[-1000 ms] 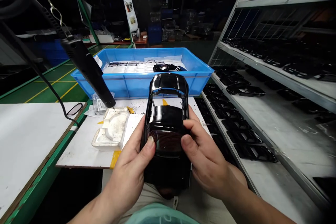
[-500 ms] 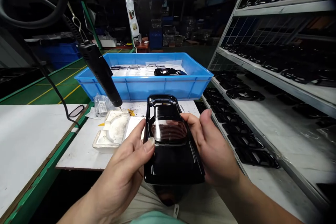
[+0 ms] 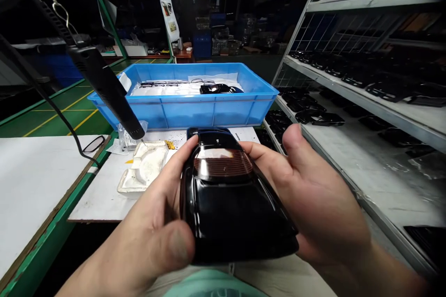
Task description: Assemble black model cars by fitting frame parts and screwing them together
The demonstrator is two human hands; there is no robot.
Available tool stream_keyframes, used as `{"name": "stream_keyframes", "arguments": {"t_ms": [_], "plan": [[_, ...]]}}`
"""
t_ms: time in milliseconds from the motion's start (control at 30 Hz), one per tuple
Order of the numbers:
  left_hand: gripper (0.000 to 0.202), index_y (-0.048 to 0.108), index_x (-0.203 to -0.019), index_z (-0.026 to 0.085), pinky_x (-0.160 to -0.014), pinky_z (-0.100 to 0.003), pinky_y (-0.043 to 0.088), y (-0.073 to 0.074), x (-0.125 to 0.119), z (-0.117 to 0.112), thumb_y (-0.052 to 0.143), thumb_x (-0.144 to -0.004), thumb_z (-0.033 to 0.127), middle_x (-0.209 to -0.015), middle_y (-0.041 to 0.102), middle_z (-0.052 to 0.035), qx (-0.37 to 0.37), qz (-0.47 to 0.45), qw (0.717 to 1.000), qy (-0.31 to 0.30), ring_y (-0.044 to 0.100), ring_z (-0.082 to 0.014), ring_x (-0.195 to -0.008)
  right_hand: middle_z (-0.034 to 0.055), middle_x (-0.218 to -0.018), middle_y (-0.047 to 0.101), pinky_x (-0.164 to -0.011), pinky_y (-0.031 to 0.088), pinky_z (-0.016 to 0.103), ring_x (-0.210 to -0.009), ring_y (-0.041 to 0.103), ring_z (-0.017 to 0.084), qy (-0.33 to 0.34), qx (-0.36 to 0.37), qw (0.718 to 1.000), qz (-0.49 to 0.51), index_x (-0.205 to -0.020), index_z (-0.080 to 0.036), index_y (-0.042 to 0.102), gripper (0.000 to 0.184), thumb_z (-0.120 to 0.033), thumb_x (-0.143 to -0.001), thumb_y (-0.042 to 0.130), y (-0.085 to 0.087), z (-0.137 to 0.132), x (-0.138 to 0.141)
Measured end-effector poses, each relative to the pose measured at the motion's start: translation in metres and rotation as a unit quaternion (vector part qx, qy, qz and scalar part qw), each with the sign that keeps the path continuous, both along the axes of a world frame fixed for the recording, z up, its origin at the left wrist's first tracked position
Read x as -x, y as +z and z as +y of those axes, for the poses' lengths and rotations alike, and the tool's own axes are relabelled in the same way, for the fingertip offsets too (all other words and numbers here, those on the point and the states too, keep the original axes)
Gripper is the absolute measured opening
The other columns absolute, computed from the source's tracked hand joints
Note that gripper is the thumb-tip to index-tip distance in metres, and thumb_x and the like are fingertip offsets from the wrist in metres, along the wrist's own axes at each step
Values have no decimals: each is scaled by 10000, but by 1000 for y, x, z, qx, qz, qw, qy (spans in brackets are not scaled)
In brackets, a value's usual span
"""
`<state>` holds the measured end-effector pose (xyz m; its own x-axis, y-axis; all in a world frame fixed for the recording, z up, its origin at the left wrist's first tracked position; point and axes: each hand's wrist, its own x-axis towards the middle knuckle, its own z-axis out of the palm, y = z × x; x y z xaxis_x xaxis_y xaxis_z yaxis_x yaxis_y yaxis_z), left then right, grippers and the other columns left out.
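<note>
Between my two hands is a glossy black model car body point(image 3: 240, 213), its brownish, finely lined rear window facing up and its tail end toward me. My left hand point(image 3: 156, 222) grips the left side, with the thumb near the rear corner and the index finger along the roof edge. Along the right side, my right hand point(image 3: 313, 195) holds the body with its fingers, the thumb sticking up off it. Beyond my left hand a white moulded holder point(image 3: 149, 162) lies on the white board. A black electric screwdriver point(image 3: 108, 93) hangs with its bit just above that holder.
A blue bin point(image 3: 188, 111) behind the board holds thin black frames and a black car part point(image 3: 219, 88) on white sheets. At right, a metal rack point(image 3: 324, 76) carries rows of black car bodies. A plastic bag point(image 3: 130, 137) lies beside the holder; a dark-rimmed clear piece point(image 3: 94, 144) lies at left.
The car body has come closer to me and its rear has tipped up. My left thumb has slid back from the window toward the rear corner. The view has shifted slightly.
</note>
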<state>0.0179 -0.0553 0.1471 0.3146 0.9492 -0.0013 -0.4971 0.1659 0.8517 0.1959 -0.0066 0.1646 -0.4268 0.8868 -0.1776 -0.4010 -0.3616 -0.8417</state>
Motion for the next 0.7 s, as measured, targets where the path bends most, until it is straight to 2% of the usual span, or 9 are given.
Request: {"name": "stream_keyframes", "arguments": {"t_ms": [100,167,233,300,400,533,633,700], "plan": [[874,379,-1496,292,-1169,-515,340,2,-3,2,766,-751,533,-1539,418,-66,-18,10,999,40,295,-409,-1447,44,-1140,704,-1002,508,444,-1208,589,286,24,-67,997,-20,-1193,-289,657,689,-719,-981,162,0,1,-3],[734,477,-1440,253,-1159,-495,361,3,-4,1,722,-794,502,-1487,488,-80,-25,10,996,87,333,-395,-1433,17,-1215,676,-1062,463,420,-1269,542,267,58,-118,990,-43,-1215,-307,651,616,-695,-997,225,-1,4,-7],[636,553,-1377,232,-1163,-485,354,5,-4,0,703,-803,460,-1421,558,-82,-10,-2,993,114,368,-378,-1417,28,-1255,657,-1102,429,433,-1306,506,270,88,-152,983,-58,-1240,-288,644,596,-673,-1007,253,0,6,-9],[601,591,-1338,231,-1176,-484,329,8,-5,-2,703,-787,445,-1366,604,-73,11,-16,992,126,398,-368,-1399,38,-1268,651,-1107,429,450,-1317,494,275,89,-169,979,-66,-1260,-277,634,592,-659,-1013,254,3,5,-11],[627,604,-1323,229,-1173,-502,324,12,-7,-3,730,-747,442,-1333,627,-72,12,-14,992,124,428,-382,-1373,8,-1284,644,-1037,498,438,-1295,518,277,85,-185,975,-89,-1293,-323,608,571,-686,-995,283,6,1,-12],[643,609,-1320,204,-1156,-520,339,18,-3,-6,747,-730,420,-1329,625,-94,-13,2,994,111,437,-409,-1357,-34,-1258,658,-879,565,393,-1231,573,276,63,-211,961,-167,-1311,-388,585,637,-785,-932,262,5,-6,-17],[708,571,-1363,238,-1150,-520,347,21,1,-13,771,-710,424,-1363,603,-81,-25,2,995,92,409,-416,-1377,0,-1289,640,-934,550,406,-1254,554,288,39,-241,950,-195,-1356,-367,559,681,-793,-932,241,2,-12,-22],[740,532,-1397,278,-1156,-517,341,22,1,-18,769,-717,448,-1397,579,-59,2,-11,996,83,375,-406,-1404,39,-1344,601,-1028,500,443,-1309,500,303,8,-272,939,-211,-1402,-331,524,696,-775,-942,250,-1,-16,-24]]}}
